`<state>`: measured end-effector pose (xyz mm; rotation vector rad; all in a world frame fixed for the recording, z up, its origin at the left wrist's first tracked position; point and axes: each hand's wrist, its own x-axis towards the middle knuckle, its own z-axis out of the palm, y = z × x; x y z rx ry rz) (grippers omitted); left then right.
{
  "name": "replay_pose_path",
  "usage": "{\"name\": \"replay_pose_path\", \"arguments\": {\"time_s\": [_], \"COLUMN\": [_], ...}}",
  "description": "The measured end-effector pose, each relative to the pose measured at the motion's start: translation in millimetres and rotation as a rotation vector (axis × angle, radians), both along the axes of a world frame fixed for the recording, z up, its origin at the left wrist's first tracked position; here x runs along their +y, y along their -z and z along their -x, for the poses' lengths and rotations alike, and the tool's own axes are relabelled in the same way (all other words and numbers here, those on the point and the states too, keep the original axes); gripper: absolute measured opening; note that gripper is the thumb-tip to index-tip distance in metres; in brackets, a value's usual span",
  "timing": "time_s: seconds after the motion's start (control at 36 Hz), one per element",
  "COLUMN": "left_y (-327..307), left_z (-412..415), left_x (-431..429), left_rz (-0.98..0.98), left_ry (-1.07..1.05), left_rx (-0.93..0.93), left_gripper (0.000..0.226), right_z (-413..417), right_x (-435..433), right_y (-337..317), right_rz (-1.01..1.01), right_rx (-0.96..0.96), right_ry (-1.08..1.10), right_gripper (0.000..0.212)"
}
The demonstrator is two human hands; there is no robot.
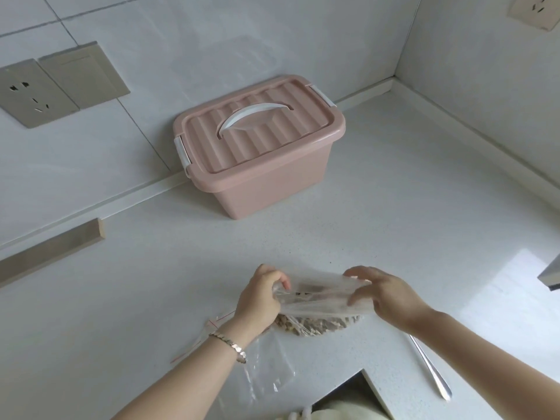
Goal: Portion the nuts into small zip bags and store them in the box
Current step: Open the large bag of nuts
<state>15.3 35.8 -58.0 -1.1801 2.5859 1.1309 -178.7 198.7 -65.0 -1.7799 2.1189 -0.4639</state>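
Clear bag point(321, 298) of nuts point(318, 324) is set on table point(394, 192), near front edge. Its mouth is pinched by both hands: left hand point(260, 301) curled on left rim, right hand point(385, 298) gripping right rim. Risk: if film is pulled unevenly, bag could be torn or tipped and nuts spilled. Small zip bags point(266, 365) under left wrist could be swept off. Box point(257, 153) at back, lid on.

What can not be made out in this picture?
Head view:
Contents of the pink storage box: its shut lid hides them.
Kind of nuts: blurred behind the clear bag that left hand and right hand grip.
Head of the metal utensil: under the right forearm.
Count of zip bags: left forearm overlaps them.
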Motion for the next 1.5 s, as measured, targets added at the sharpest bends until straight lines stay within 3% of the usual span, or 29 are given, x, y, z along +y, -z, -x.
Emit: {"name": "replay_pose_path", "arguments": {"time_s": [0.17, 0.31, 0.5, 0.64, 0.78, 0.86, 0.94, 1.03, 1.11, 1.19, 1.31, 1.33, 1.42, 1.5], "left_y": [-5.7, -18.7, -14.5, -19.6, -15.3, -9.6, -4.8, 3.2, 3.7, 4.7, 5.4, 5.9, 13.9, 22.6], "left_z": [-8.5, -4.5, -3.2, 4.2, 15.4, 11.7, 1.2, -10.5, -17.5, -20.0, -20.0, -20.7, -25.6, -32.0], "left_x": [-9.8, -15.2, -11.4, -2.1, 4.0, 7.9, 7.2, 1.6, -3.8, -7.0, -6.1, -5.7, -5.4, -5.0], "left_rz": [0.142, 0.205, 0.187, 0.232, -0.012, -0.112, -0.095, 0.025, 0.198, 0.228, 0.28, 0.304, 0.353, 0.364], "left_ry": [0.063, 0.114, 0.202, 0.02, -0.329, -0.347, -0.34, -0.337, -0.257, -0.164, 0.008, 0.052, 0.188, 0.273], "left_rx": [-0.088, -0.165, -0.223, -0.251, -0.164, -0.08, -0.076, -0.233, -0.369, -0.343, -0.288, -0.281, -0.239, -0.206], "left_gripper": [0.042, 0.042, 0.052, 0.036, 0.008, 0.021, 0.03, 0.061, 0.057, 0.042, 0.011, 0.012, 0.048, 0.074], "right_z": [0.5, -9.1, -11.5, -14.7, -18.4, -15.5, -12.4, -13.6, -14.4, -17.0, -22.5, -24.6, -30.6, -36.5], "right_x": [-14.5, -18.1, -14.9, -17.7, -25.2, -28.7, -30.5, -32.2, -32.6, -34.2, -36.2, -36.6, -35.2, -28.0], "right_y": [-1.9, -8.9, -20.6, -20.0, -20.0, -15.5, -8.5, 2.2, 14.0, 16.1, 20.8, 21.1, 19.4, 19.5], "right_rz": [-0.142, -0.322, -0.491, -0.621, -0.706, -0.685, -0.645, -0.59, -0.493, -0.341, -0.25, -0.248, -0.244, -0.225], "right_rx": [-0.057, -0.091, -0.096, -0.174, -0.328, -0.442, -0.521, -0.621, -0.814, -0.944, -0.768, -0.695, -0.484, -0.114], "right_ry": [0.192, 0.091, -0.034, -0.038, -0.056, 0.063, 0.178, 0.353, 0.582, 0.776, 0.973, 0.965, 0.861, 0.628], "right_gripper": [0.053, 0.068, 0.065, 0.08, 0.104, 0.114, 0.096, 0.076, 0.07, 0.039, 0.045, 0.046, 0.039, 0.05]}}
